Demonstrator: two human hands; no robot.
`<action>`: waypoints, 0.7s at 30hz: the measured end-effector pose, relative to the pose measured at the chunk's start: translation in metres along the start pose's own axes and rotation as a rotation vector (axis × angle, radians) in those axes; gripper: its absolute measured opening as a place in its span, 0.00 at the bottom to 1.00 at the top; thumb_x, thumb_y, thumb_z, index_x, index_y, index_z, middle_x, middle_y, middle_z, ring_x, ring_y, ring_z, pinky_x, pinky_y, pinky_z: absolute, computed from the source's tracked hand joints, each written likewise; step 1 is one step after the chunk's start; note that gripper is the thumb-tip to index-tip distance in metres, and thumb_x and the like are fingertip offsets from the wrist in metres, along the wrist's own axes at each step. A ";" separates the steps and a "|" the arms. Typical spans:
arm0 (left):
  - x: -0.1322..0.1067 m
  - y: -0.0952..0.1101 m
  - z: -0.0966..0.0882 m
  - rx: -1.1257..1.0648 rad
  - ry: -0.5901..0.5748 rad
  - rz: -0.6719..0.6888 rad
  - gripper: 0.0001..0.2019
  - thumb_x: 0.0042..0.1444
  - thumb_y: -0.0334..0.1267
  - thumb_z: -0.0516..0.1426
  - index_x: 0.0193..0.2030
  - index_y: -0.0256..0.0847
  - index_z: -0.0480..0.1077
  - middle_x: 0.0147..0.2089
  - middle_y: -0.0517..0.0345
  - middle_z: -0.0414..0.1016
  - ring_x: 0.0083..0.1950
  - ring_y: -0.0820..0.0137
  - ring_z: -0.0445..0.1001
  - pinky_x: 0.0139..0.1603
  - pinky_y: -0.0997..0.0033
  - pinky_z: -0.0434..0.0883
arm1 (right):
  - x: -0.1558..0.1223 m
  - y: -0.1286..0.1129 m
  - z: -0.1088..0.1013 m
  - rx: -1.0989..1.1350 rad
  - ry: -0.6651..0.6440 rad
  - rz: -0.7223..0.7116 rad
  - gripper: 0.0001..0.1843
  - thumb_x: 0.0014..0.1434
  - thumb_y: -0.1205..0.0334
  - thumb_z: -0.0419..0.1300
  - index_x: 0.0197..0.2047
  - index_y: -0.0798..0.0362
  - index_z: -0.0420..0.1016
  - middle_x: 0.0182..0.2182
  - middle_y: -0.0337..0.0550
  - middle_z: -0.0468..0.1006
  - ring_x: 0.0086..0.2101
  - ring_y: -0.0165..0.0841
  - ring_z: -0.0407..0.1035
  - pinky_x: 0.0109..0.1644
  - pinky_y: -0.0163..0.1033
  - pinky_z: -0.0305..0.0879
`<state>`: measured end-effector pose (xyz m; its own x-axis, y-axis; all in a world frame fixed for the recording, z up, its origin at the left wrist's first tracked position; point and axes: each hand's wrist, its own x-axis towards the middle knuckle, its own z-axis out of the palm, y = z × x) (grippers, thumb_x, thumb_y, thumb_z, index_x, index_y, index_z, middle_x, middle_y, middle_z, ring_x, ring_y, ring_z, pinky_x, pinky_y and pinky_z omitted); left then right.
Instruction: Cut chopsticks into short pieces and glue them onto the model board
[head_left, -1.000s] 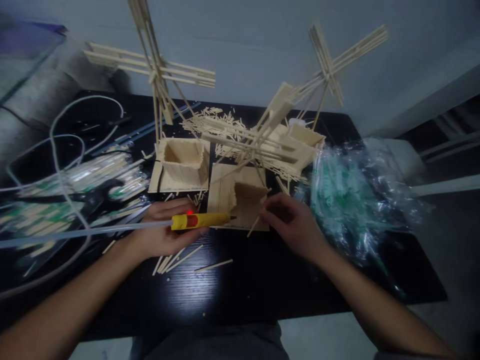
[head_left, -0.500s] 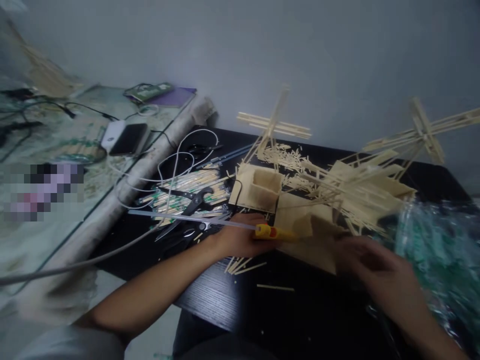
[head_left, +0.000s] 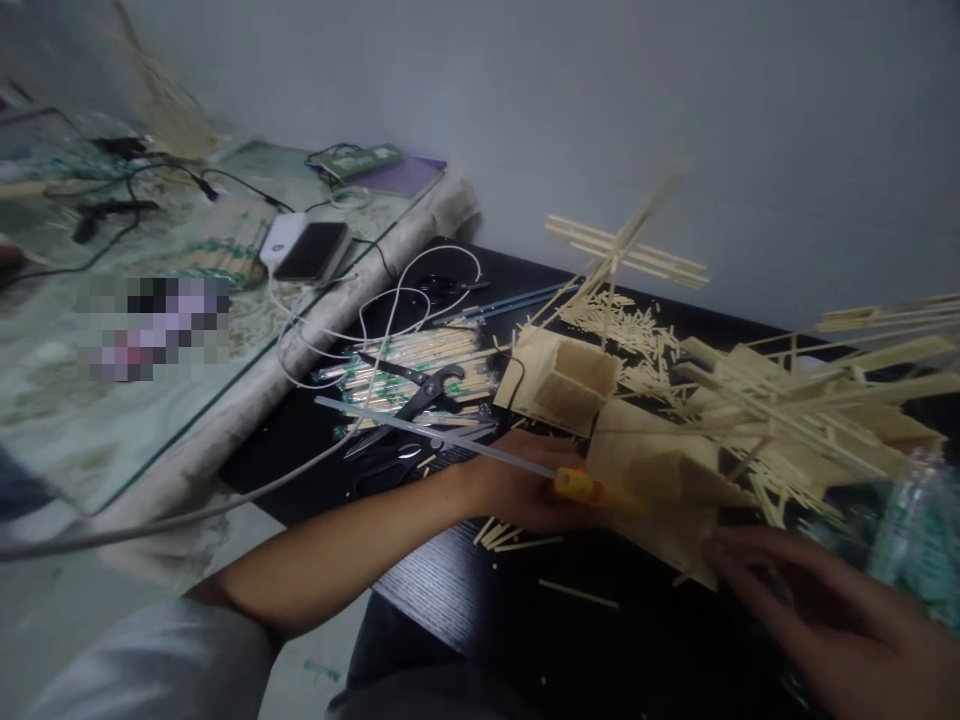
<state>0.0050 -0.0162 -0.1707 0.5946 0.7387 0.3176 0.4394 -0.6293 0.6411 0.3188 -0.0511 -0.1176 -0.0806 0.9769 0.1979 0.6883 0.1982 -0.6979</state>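
Note:
My left hand (head_left: 525, 485) is closed around a yellow glue gun (head_left: 577, 486) with a long translucent glue stick (head_left: 450, 438) trailing out of its back toward the left. The gun's nozzle is blurred, over a flat wooden base board (head_left: 645, 425) that carries a boxy upright part. At the board's near right edge, my right hand (head_left: 817, 595) is closed, thumb and fingertips at the edge in a pinch; the exact contact is blurred. Beside the board, to the left, stands another wooden model, with a box-shaped body (head_left: 574, 375) and crossed stick blades (head_left: 626, 250).
More stick blades (head_left: 817, 400) spread over the right side. Cut stick pieces (head_left: 619, 325) lie behind the models. Black pliers (head_left: 420, 395) rest on bagged sticks (head_left: 420, 365). Plastic packaging (head_left: 922, 540) is at right. A phone (head_left: 311, 250) and white cable (head_left: 367, 300) are at left.
The view has shifted, so the table, models and both hands appear further right and slightly tilted. My left hand keeps the glue gun over the board; my right hand stays at its edge.

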 end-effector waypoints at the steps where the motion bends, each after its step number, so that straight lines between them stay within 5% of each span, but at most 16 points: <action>1: 0.000 0.000 0.000 -0.038 0.001 0.021 0.13 0.73 0.51 0.67 0.52 0.44 0.84 0.39 0.58 0.85 0.40 0.69 0.82 0.43 0.74 0.75 | 0.001 0.003 0.000 0.016 -0.024 -0.005 0.11 0.62 0.43 0.74 0.38 0.40 0.90 0.39 0.44 0.92 0.38 0.49 0.87 0.51 0.53 0.86; 11: 0.000 -0.001 0.008 -0.206 0.030 -0.002 0.15 0.72 0.52 0.68 0.51 0.42 0.84 0.40 0.54 0.84 0.41 0.69 0.83 0.43 0.74 0.76 | 0.005 0.012 0.005 0.152 0.023 0.139 0.06 0.58 0.53 0.75 0.39 0.40 0.89 0.37 0.43 0.92 0.36 0.49 0.88 0.45 0.51 0.90; 16: 0.000 -0.002 0.009 -0.186 0.021 0.008 0.14 0.71 0.49 0.69 0.52 0.42 0.84 0.42 0.54 0.84 0.40 0.69 0.83 0.43 0.74 0.76 | 0.002 0.007 0.013 0.102 0.139 0.199 0.08 0.63 0.61 0.70 0.41 0.34 0.88 0.40 0.43 0.93 0.41 0.49 0.89 0.53 0.51 0.89; 21: -0.001 -0.002 0.006 -0.212 0.035 0.017 0.13 0.71 0.50 0.68 0.48 0.42 0.84 0.40 0.52 0.84 0.41 0.67 0.83 0.44 0.71 0.77 | 0.006 0.014 0.011 0.055 0.101 0.168 0.04 0.64 0.56 0.74 0.40 0.33 0.87 0.40 0.46 0.92 0.42 0.53 0.89 0.50 0.53 0.91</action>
<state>0.0081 -0.0171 -0.1766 0.5751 0.7388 0.3513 0.2759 -0.5794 0.7669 0.3204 -0.0411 -0.1337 0.1069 0.9841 0.1416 0.6454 0.0396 -0.7628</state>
